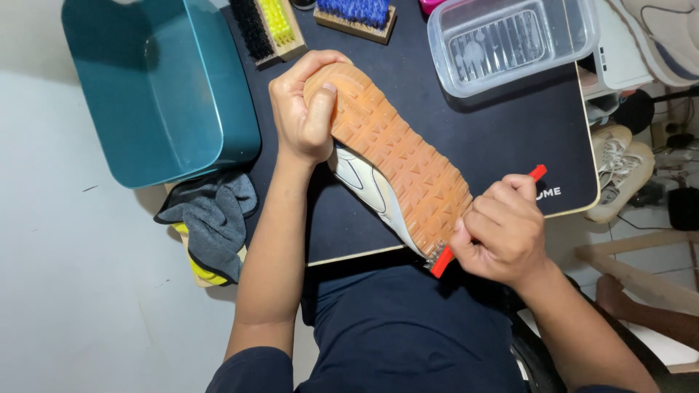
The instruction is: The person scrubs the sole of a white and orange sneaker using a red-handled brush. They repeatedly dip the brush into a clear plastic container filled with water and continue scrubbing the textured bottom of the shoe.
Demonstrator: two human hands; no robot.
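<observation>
My left hand grips the toe end of a sneaker turned sole up, showing an orange-tan rubber tread and a white side panel. It lies diagonally over a black mat. My right hand is closed around a small red-handled brush whose bristled tip touches the heel end of the sole; the red handle end pokes out above my fingers.
A teal plastic tub stands at the left, a grey and yellow cloth below it. Wooden brushes and a blue-bristled brush lie at the back. A clear plastic box sits back right; other shoes lie on the floor.
</observation>
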